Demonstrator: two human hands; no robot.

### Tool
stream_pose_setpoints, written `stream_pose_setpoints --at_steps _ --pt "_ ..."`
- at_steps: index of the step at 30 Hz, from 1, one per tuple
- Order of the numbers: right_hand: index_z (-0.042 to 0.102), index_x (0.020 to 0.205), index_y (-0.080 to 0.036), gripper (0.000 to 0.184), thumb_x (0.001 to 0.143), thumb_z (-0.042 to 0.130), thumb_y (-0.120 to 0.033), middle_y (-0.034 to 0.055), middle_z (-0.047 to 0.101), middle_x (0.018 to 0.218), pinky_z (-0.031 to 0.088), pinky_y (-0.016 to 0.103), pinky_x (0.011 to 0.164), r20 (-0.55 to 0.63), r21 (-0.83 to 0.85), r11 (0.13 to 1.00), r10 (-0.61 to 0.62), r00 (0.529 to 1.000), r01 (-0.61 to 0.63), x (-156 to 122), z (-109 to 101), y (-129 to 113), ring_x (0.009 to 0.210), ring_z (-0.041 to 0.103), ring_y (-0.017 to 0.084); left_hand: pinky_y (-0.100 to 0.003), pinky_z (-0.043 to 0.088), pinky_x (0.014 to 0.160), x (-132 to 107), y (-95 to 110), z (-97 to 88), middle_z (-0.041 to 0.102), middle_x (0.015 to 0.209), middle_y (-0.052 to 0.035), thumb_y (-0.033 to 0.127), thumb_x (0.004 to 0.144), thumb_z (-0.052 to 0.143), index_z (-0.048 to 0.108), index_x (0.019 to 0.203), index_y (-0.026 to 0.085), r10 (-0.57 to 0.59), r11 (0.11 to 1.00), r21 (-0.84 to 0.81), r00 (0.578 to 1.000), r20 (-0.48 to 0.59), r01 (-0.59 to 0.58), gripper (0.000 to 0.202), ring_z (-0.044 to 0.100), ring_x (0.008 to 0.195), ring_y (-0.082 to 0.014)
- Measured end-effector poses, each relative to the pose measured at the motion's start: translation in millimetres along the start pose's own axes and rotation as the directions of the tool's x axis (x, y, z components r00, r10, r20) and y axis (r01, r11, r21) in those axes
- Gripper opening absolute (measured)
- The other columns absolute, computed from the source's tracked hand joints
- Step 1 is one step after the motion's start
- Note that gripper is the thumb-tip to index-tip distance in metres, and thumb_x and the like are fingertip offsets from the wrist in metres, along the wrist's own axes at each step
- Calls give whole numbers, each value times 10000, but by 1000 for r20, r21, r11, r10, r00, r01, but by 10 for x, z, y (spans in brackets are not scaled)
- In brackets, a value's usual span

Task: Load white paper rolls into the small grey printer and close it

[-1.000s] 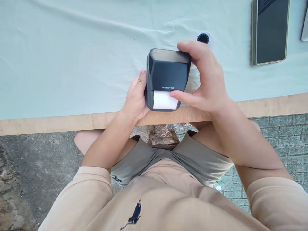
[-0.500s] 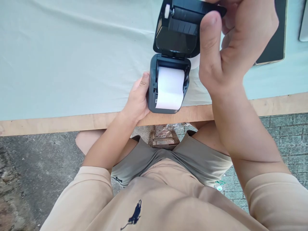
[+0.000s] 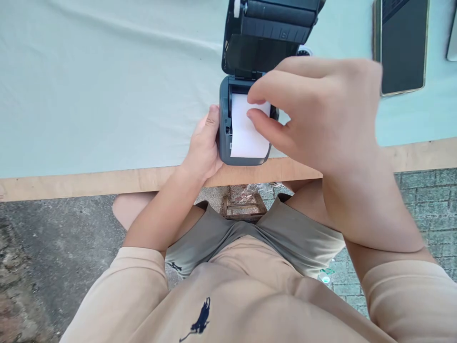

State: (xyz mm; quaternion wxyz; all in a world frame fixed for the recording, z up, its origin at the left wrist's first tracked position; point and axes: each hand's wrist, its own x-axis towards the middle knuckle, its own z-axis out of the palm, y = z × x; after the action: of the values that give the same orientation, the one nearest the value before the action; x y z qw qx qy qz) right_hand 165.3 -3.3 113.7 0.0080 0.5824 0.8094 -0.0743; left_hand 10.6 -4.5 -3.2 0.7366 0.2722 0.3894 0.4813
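A small dark label printer (image 3: 224, 143) lies near the table's front edge, its lid (image 3: 266, 47) swung up and back on the hinge. Inside sits a white paper roll (image 3: 246, 128), its loose end hanging over the front of the body. My left hand (image 3: 204, 147) grips the printer's left side, thumb along the edge and fingers hidden beneath. Over the roll hovers my right hand (image 3: 321, 109), thumb and index finger apart with a gap between them. Whether the fingertips touch the paper I cannot tell. That hand covers the printer's right side.
A dark-screened phone or tablet (image 3: 403, 47) lies on the pale cloth (image 3: 107, 95) to the right, beside a grey object cut off by the frame edge (image 3: 452, 43). A small round item (image 3: 304, 51) shows behind the lid. A bare wooden edge (image 3: 89, 185) runs along the table's front.
My right hand has let go of the raised lid and come down over the paper roll. The lid stays open. My left hand keeps its hold on the printer.
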Motion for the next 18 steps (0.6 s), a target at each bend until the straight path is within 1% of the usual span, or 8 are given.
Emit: stream_pose_setpoints --at_steps 2,5,7,9,11,13,16,18 --pt "640 982 -284 269 933 382 -341 31 685 1035 266 338 582 12 -70 998 -3 1000 4 16 51 12 851 622 261 -350 549 1031 -3 1 1 738 953 -25 462 978 409 663 969 194 -9 1000 -8 1000 -14 9 369 645 1221 -217" --pt "649 1026 -286 238 921 441 -338 29 701 1047 199 329 556 34 -78 997 8 999 -6 38 144 38 817 621 250 -345 557 1019 -8 -4 -4 732 964 -23 438 971 439 668 959 196 -26 999 -20 999 -39 25 333 663 1185 -208" --pt "643 1049 -290 231 920 457 -336 27 708 1041 182 327 550 45 -68 998 1 999 2 44 171 45 784 619 236 -348 562 1012 -14 -8 -7 731 951 -25 436 965 455 676 957 190 -24 999 -27 999 -35 23 331 677 1153 -205" --pt "634 1041 -277 212 919 470 -335 27 713 1022 167 320 541 61 -70 997 -6 998 11 49 173 46 764 624 230 -342 561 1012 -21 -9 -7 726 887 -22 424 966 459 680 940 183 -12 1000 -21 1000 -16 12 329 688 1124 -195" --pt "624 1001 -249 183 914 480 -322 29 713 980 155 308 531 75 -89 996 -22 997 28 59 166 45 766 637 234 -332 558 1012 -29 -6 -5 710 804 -10 406 971 457 680 923 179 4 1000 -12 1000 3 -4 322 702 1085 -180" --pt "617 947 -221 162 903 481 -296 31 709 935 143 293 534 65 -106 993 -43 997 50 71 165 43 772 648 240 -331 563 1001 -39 2 3 691 743 3 386 980 446 677 917 174 21 1000 -19 1000 18 -21 320 722 1024 -166" --pt "625 899 -210 169 875 469 -270 32 705 896 136 289 554 12 -112 992 -53 999 54 75 163 31 756 645 236 -352 587 961 -52 23 25 697 742 14 360 997 407 668 930 167 28 999 -42 999 32 -27 331 744 914 -155" --pt "646 920 -230 206 859 454 -274 34 706 893 156 299 552 0 -112 993 -34 999 34 56 136 20 764 636 238 -353 592 953 -57 39 43 716 777 10 368 1001 388 663 950 172 14 999 -44 999 30 -13 342 745 924 -160"
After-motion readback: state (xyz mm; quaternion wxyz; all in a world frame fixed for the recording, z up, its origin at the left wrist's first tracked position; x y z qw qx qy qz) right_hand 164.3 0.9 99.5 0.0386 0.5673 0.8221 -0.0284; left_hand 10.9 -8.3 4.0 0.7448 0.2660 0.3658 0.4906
